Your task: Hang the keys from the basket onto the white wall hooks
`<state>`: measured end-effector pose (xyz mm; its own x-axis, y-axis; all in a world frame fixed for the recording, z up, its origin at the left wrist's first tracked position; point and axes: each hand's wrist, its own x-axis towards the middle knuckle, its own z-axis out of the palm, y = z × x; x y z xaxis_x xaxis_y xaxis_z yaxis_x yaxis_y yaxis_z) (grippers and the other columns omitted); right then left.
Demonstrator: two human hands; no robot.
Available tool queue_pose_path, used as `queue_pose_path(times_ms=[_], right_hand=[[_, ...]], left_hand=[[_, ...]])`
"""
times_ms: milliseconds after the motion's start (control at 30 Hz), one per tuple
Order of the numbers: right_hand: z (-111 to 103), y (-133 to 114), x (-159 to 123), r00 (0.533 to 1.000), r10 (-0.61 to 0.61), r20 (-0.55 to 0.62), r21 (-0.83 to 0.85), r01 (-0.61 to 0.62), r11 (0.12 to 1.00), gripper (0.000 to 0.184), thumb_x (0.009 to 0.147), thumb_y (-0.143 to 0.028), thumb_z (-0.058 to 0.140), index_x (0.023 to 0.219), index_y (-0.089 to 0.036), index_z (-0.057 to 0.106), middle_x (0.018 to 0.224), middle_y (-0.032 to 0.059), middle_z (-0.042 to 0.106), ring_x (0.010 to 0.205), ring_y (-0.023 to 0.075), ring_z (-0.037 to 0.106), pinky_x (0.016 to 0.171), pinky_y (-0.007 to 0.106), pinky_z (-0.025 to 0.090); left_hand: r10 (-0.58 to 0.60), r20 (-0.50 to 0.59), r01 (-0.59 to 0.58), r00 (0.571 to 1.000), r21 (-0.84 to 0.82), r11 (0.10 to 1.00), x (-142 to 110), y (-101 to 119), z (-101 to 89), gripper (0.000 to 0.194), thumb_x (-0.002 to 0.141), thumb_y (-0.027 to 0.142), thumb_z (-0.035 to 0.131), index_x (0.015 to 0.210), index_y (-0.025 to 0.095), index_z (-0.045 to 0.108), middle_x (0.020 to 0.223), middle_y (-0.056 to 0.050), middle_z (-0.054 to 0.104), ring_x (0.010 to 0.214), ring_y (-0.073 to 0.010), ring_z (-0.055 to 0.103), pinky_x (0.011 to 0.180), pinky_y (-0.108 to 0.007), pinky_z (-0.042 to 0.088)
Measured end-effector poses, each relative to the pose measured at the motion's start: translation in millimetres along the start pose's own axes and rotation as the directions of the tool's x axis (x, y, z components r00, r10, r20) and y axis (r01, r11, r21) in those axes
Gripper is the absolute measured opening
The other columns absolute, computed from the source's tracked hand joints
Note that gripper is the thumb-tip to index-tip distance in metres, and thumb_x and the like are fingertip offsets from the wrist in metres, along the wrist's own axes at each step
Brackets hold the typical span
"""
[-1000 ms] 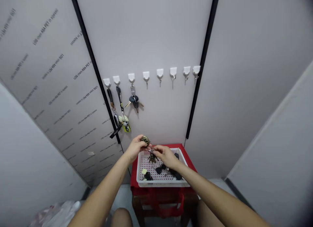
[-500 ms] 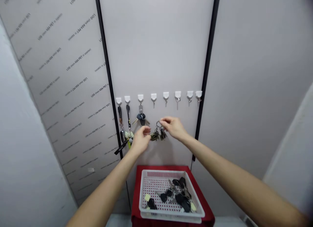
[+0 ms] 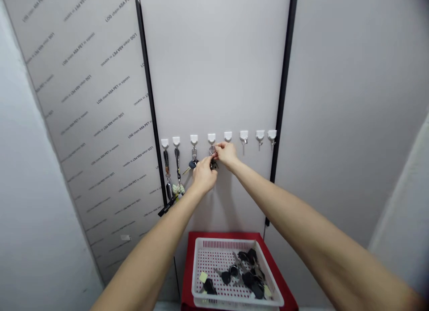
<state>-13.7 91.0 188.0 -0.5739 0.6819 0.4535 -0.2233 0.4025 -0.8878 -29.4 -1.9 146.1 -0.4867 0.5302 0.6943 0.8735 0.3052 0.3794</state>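
My right hand (image 3: pixel 226 154) pinches the metal ring of a key bunch (image 3: pixel 214 163) just under a white wall hook (image 3: pixel 211 137). My left hand (image 3: pixel 205 173) is closed on the same bunch from below left, its fingertips close to the right ones. Most of the keys are hidden behind the fingers, and whether the ring touches the hook I cannot tell. Just left of my left hand, a car key set (image 3: pixel 192 163) with a metal clip hangs from the neighbouring hook (image 3: pixel 194 139), partly covered by that hand.
Two strapped key sets hang farther left, one with a black strap (image 3: pixel 166 161), one with a leaf-like charm (image 3: pixel 178 189). Several more white hooks (image 3: pixel 244 136) line the wall rightward. Below, a white plastic basket (image 3: pixel 197 262) of black keys stands on a red cloth (image 3: pixel 187 275).
Both hands have moved up with the key bunch, bringing its ring from below the row to just under a hook. The left hand has closed in on the right.
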Motion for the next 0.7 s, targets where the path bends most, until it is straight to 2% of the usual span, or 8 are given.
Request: queue_pose_path(times_ms=[200, 267, 333, 400, 467, 533, 600, 700], right_hand=[[-25, 29, -17, 0.976, -0.217, 0.000, -0.225, 0.212, 0.951, 0.020, 0.063, -0.010, 0.040, 0.079, -0.011, 0.051, 0.070, 0.0017, 0.054, 0.059, 0.0066, 0.051, 0.060, 0.023, 0.041], [-42, 51, -41, 0.960, -0.263, 0.098, -0.322, 0.280, 0.904, 0.022, 0.062, -0.013, 0.041, 0.081, -0.012, 0.052, 0.074, 0.0014, 0.055, 0.063, 0.0068, 0.050, 0.064, 0.023, 0.039], [-60, 81, -73, 0.930, -0.160, 0.330, -0.402, 0.292, 0.868, 0.021, 0.062, -0.014, 0.041, 0.078, -0.013, 0.053, 0.070, 0.0004, 0.056, 0.061, 0.0069, 0.049, 0.062, 0.021, 0.038], [-76, 115, -109, 0.805, 0.065, 0.590, -0.501, 0.302, 0.811, 0.018, 0.061, -0.014, 0.042, 0.072, -0.014, 0.055, 0.063, -0.0004, 0.057, 0.057, 0.0075, 0.049, 0.058, 0.020, 0.038], [-88, 148, -140, 0.688, 0.254, 0.680, -0.618, 0.350, 0.704, 0.015, 0.058, -0.015, 0.045, 0.068, -0.015, 0.057, 0.060, 0.0003, 0.057, 0.055, 0.0094, 0.049, 0.054, 0.020, 0.037], [-95, 173, -163, 0.631, 0.333, 0.701, -0.668, 0.417, 0.616, 0.016, 0.056, -0.017, 0.048, 0.069, -0.016, 0.058, 0.066, 0.0024, 0.059, 0.061, 0.0123, 0.050, 0.056, 0.021, 0.036], [-96, 187, -178, 0.656, 0.330, 0.679, -0.709, 0.471, 0.524, 0.018, 0.058, -0.022, 0.048, 0.072, -0.016, 0.058, 0.073, 0.0059, 0.059, 0.069, 0.0161, 0.051, 0.061, 0.024, 0.036], [-90, 194, -188, 0.727, 0.300, 0.618, -0.771, 0.486, 0.411, 0.020, 0.062, -0.027, 0.044, 0.072, -0.016, 0.058, 0.077, 0.0099, 0.058, 0.076, 0.0199, 0.050, 0.069, 0.030, 0.033]], left_hand=[[0.030, 0.032, -0.030, 0.999, -0.011, 1.000, -36, -6, 14.4, 0.039, 0.059, 0.010, 0.039, 0.097, 0.015, 0.043, 0.103, -0.004, 0.045, 0.096, -0.0161, 0.036, 0.084, -0.030, 0.028], [0.044, 0.074, -0.041, 0.996, -0.040, 0.998, -60, -12, 26.1, 0.038, 0.058, 0.009, 0.039, 0.096, 0.015, 0.043, 0.103, -0.003, 0.045, 0.096, -0.0155, 0.036, 0.084, -0.029, 0.027], [0.031, 0.189, -0.020, 0.982, -0.062, 0.998, -90, -20, 43.6, 0.037, 0.059, 0.010, 0.039, 0.095, 0.015, 0.044, 0.100, -0.003, 0.046, 0.094, -0.0148, 0.037, 0.084, -0.028, 0.028], [-0.011, 0.352, 0.033, 0.936, -0.056, 0.998, -124, -28, 65.6, 0.034, 0.060, 0.012, 0.039, 0.093, 0.015, 0.046, 0.097, -0.004, 0.049, 0.091, -0.0145, 0.040, 0.082, -0.027, 0.029], [-0.068, 0.521, 0.088, 0.851, -0.014, 0.996, -156, -36, 88.7, 0.033, 0.060, 0.014, 0.041, 0.093, 0.015, 0.047, 0.096, -0.005, 0.050, 0.090, -0.0150, 0.042, 0.080, -0.026, 0.031], [-0.107, 0.639, 0.105, 0.761, 0.041, 0.994, -180, -41, 108.1, 0.034, 0.058, 0.016, 0.044, 0.092, 0.015, 0.048, 0.095, -0.006, 0.051, 0.088, -0.0158, 0.044, 0.079, -0.026, 0.032], [-0.125, 0.682, 0.088, 0.720, 0.089, 0.992, -193, -42, 120.9, 0.031, 0.058, 0.018, 0.045, 0.089, 0.016, 0.050, 0.091, -0.007, 0.053, 0.086, -0.0167, 0.045, 0.076, -0.026, 0.033], [-0.143, 0.675, 0.069, 0.724, 0.136, 0.988, -195, -42, 128.4, 0.023, 0.058, 0.020, 0.045, 0.079, 0.018, 0.054, 0.082, -0.005, 0.055, 0.080, -0.0164, 0.047, 0.069, -0.026, 0.035]])
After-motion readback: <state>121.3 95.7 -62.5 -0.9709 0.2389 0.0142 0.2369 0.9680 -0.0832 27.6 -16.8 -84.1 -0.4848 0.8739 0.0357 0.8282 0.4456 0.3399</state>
